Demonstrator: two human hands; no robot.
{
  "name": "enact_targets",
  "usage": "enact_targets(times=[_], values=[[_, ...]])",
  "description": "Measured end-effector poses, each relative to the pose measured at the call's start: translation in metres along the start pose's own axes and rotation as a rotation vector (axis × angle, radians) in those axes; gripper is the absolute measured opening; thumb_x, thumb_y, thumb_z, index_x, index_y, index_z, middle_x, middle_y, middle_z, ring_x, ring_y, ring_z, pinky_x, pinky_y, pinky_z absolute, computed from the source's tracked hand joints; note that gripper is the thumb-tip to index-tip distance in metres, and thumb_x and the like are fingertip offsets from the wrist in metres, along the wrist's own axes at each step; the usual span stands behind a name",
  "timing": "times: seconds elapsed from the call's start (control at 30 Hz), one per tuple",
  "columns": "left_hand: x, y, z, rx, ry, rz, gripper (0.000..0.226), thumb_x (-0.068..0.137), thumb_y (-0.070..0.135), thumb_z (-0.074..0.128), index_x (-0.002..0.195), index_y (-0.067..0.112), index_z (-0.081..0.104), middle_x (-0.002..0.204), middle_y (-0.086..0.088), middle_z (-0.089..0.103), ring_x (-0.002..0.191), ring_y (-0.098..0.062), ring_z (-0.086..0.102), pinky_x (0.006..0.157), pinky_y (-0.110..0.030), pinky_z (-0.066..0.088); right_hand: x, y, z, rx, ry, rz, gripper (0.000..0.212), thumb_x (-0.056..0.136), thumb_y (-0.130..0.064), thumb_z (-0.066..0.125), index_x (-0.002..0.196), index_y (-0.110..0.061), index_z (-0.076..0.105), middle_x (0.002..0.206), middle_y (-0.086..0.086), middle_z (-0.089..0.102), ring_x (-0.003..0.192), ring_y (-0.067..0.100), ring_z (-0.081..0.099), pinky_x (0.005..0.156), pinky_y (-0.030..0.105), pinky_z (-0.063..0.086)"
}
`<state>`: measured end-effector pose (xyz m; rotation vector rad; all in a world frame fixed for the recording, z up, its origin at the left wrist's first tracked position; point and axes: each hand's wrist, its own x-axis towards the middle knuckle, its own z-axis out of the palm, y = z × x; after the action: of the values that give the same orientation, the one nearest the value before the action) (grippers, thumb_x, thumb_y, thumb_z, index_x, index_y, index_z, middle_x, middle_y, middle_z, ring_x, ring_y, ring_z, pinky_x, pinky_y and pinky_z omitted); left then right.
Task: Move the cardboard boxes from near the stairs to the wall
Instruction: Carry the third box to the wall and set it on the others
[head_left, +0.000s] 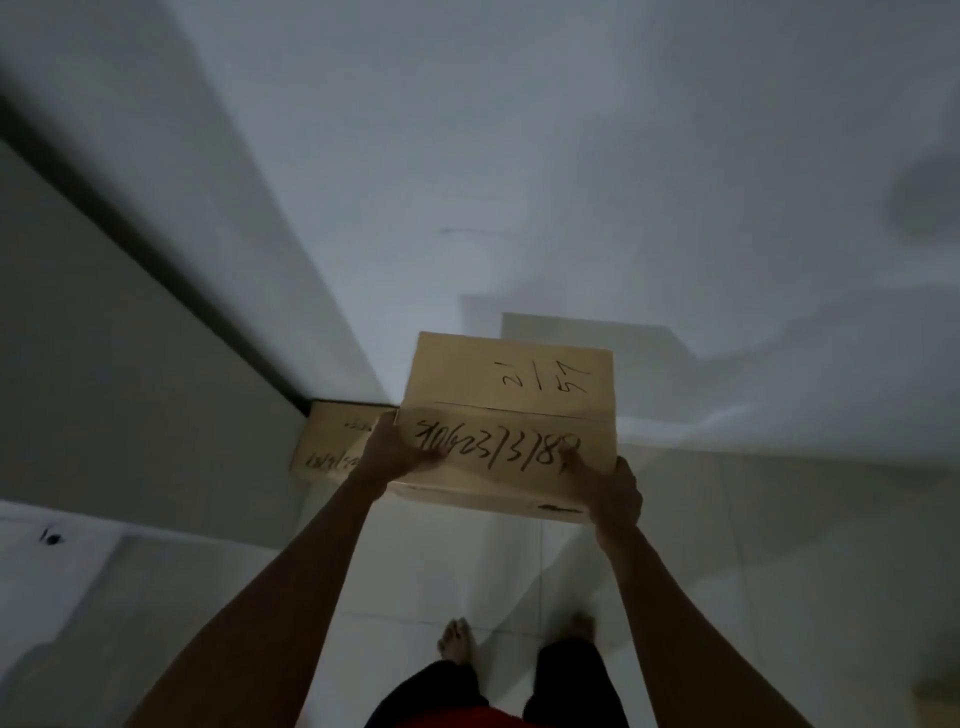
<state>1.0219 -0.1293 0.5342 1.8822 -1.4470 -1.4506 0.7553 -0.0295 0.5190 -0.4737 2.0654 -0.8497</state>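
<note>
Cardboard box (506, 421), closed and marked on top with handwritten numbers, is carried at arm's length in front of the person, off the floor (727, 571), close to the pale wall (519, 156). The left hand (397, 449) clasps the box's near left corner, its fingers (431, 457) spread flat across the top, while the right hand (613, 491) grips the near right corner with its fingers wrapped over the edge; both are closed on the box.

By the look of it the box is stiff and keeps its shape, and since it is held out on straight arms it is probably not very heavy. Plain cardboard gives fair friction, so a slip seems unlikely. Holding two opposite corners or sides, with palms partly beneath, would be the safest grip for lowering it.

A second box (332, 441) sits on the floor just left of the carried one, tucked into the corner where the wall meets a darker panel (130, 364). It is also closed and written on. What either box holds cannot be told, as the flaps are shut. The free stretch of floor along the wall, right of the second box, looks like the natural spot to set this one down.
</note>
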Motion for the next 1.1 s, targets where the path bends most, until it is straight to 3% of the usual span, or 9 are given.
enact_targets(times=[0.1,0.27,0.37,0.47,0.57,0.7,0.8,0.9,1.1], values=[[0.01,-0.018,-0.033,0.021,0.036,-0.035,0.062,0.051,0.031,0.095,0.105,0.013,0.071,0.102,-0.003,0.075,0.096,-0.021,0.071,0.082,-0.039,0.06,-0.001,-0.012,0.041,-0.057,-0.042,-0.001,0.076,0.075,-0.064,0.074,0.127,-0.01,0.059,0.121,0.009,0.068,0.103,0.028,0.063,0.088,0.036,0.051],[0.031,-0.054,-0.082,-0.043,0.184,-0.128,0.085,0.045,0.039,0.097,0.119,0.013,0.063,0.113,-0.002,0.07,0.105,-0.021,0.065,0.085,-0.034,0.056,0.012,-0.033,0.113,-0.132,-0.158,-0.026,0.084,0.072,-0.068,0.073,0.132,-0.012,0.057,0.128,0.011,0.066,0.116,0.034,0.062,0.099,0.048,0.052],[0.045,-0.071,-0.106,-0.064,0.176,-0.144,0.061,0.061,0.021,0.092,0.113,0.013,0.063,0.101,0.003,0.066,0.101,-0.02,0.061,0.075,-0.023,0.049,0.014,-0.04,0.155,-0.166,-0.196,-0.02,0.082,0.074,-0.067,0.072,0.134,-0.013,0.055,0.129,0.01,0.065,0.118,0.033,0.061,0.101,0.048,0.051],[0.06,-0.093,-0.13,-0.105,0.214,-0.194,0.069,0.061,0.018,0.092,0.12,0.008,0.059,0.108,-0.001,0.061,0.103,-0.022,0.058,0.087,-0.032,0.048,0.015,-0.04,0.192,-0.22,-0.22,-0.008,0.08,0.078,-0.065,0.071,0.135,-0.012,0.054,0.129,0.011,0.064,0.117,0.033,0.061,0.1,0.046,0.05],[0.083,-0.121,-0.153,-0.096,0.206,-0.262,0.078,0.056,0.023,0.095,0.123,0.007,0.058,0.113,-0.004,0.064,0.107,-0.025,0.062,0.088,-0.034,0.051,0.019,-0.035,0.236,-0.253,-0.262,0.019,0.079,0.08,-0.062,0.07,0.136,-0.009,0.053,0.131,0.013,0.064,0.12,0.035,0.059,0.1,0.042,0.047],[0.127,-0.17,-0.18,-0.081,0.215,-0.297,0.111,0.042,0.032,0.097,0.136,0.008,0.043,0.129,-0.013,0.06,0.118,-0.032,0.059,0.099,-0.048,0.051,0.028,-0.019,0.3,-0.245,-0.26,0.053,0.084,0.078,-0.063,0.071,0.14,-0.01,0.052,0.136,0.015,0.061,0.123,0.038,0.057,0.105,0.048,0.047],[0.166,-0.206,-0.196,-0.061,0.205,-0.331,0.102,0.055,0.017,0.095,0.14,0.008,0.038,0.132,-0.014,0.058,0.12,-0.033,0.056,0.099,-0.046,0.05,0.043,0.0,0.354,-0.253,-0.264,0.1,0.089,0.074,-0.068,0.072,0.14,-0.012,0.052,0.135,0.016,0.062,0.122,0.041,0.057,0.104,0.051,0.047],[0.212,-0.248,-0.207,-0.002,0.217,-0.332,0.096,0.054,0.02,0.095,0.137,0.01,0.046,0.132,-0.013,0.06,0.12,-0.033,0.057,0.098,-0.045,0.051,0.062,0.019,0.406,-0.258,-0.252,0.107,0.1,0.06,-0.078,0.064,0.137,-0.015,0.054,0.13,0.012,0.066,0.118,0.039,0.059,0.102,0.048,0.048],[0.3,-0.326,-0.214,0.141,0.218,-0.257,0.082,0.063,0.02,0.091,0.134,0.012,0.05,0.127,-0.009,0.065,0.118,-0.03,0.06,0.091,-0.035,0.052,0.107,0.064,0.501,-0.198,-0.209,0.095,0.09,0.069,-0.066,0.07,0.141,-0.014,0.052,0.134,0.014,0.063,0.124,0.04,0.055,0.104,0.046,0.042]])
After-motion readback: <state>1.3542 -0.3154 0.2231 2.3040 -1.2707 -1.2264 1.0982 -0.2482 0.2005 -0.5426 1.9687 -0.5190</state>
